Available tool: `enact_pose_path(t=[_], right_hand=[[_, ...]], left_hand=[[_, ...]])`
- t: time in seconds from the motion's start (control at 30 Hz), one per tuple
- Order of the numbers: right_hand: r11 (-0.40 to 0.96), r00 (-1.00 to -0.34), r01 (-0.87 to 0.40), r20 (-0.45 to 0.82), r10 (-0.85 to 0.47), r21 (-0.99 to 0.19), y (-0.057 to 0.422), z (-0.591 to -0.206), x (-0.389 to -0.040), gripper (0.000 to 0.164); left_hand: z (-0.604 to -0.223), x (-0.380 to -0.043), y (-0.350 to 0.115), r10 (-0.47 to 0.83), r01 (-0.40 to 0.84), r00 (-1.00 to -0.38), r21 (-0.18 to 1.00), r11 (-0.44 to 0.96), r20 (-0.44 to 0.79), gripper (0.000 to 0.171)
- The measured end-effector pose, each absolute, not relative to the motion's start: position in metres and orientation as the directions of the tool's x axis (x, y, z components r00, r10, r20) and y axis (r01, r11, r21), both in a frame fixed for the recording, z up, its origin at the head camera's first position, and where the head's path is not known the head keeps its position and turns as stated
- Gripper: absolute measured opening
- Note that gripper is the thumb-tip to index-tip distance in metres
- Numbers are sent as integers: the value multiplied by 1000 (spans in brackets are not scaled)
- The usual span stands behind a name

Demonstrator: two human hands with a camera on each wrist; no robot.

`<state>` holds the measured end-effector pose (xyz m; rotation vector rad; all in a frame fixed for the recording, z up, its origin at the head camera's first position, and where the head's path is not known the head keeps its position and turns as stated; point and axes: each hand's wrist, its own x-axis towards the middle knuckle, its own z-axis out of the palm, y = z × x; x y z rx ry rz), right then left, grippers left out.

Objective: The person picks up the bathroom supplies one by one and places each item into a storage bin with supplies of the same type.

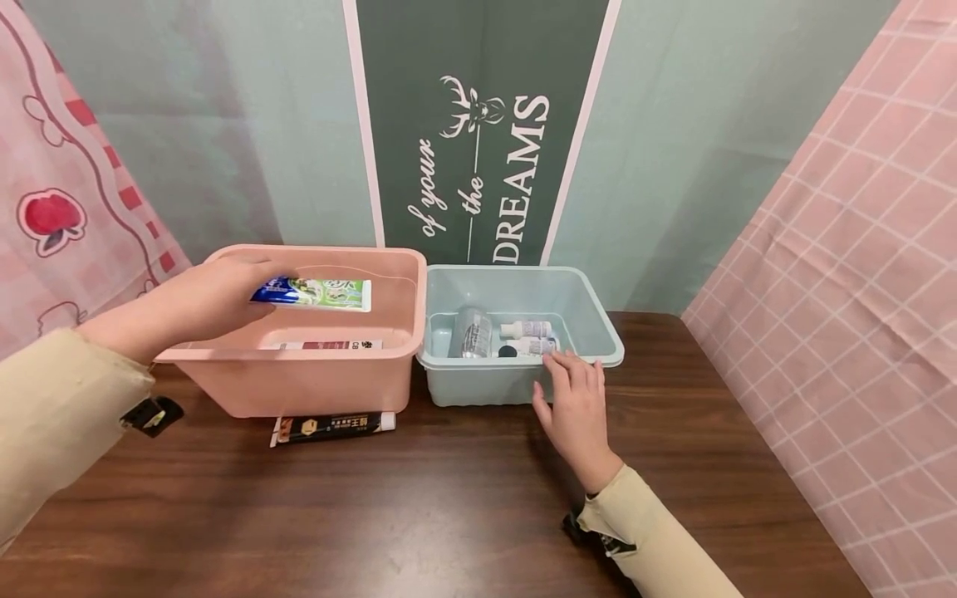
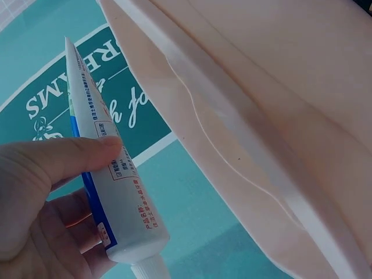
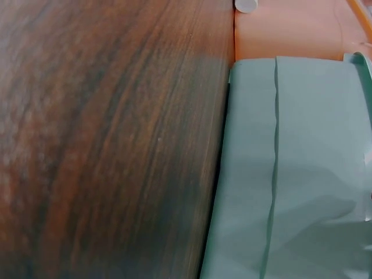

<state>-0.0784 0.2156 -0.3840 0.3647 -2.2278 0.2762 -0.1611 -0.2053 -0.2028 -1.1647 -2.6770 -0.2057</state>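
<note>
My left hand (image 1: 202, 299) holds a blue, green and white toothpaste tube (image 1: 329, 293) over the pink bin (image 1: 299, 384). In the left wrist view, the thumb presses the printed back of the tube (image 2: 119, 192), with the fingers behind it. Inside the pink bin lies a white and dark red pack (image 1: 329, 345), partly hidden by the front rim. My right hand (image 1: 579, 411) touches the front rim of the light blue bin (image 1: 486, 386), its fingers slightly bent. The right wrist view shows that bin's outer wall (image 3: 314, 133), but no hand.
A clear bottle (image 1: 473, 332) and small white bottles (image 1: 529, 329) lie in the blue bin. On the wooden table (image 1: 449, 515), a black toothpaste tube (image 1: 336, 426) rests before the pink bin. A printed green cloth (image 1: 635, 124) hangs behind, with pink cloth (image 1: 845, 274) at the sides.
</note>
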Motion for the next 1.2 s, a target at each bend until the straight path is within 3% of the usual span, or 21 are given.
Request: enact_pose_path(t=[0.97,1.2], right_hand=[[933,-602,-354,779,-173,-66,218,-383,-78,40],[931,-601,-359,781,-173,-71,217,-382,-78,40]], left_hand=[[-200,-171,-206,671,680,-731,62,730,124,37],[-201,-180,-196,660,664,-746,22,747,89,37]])
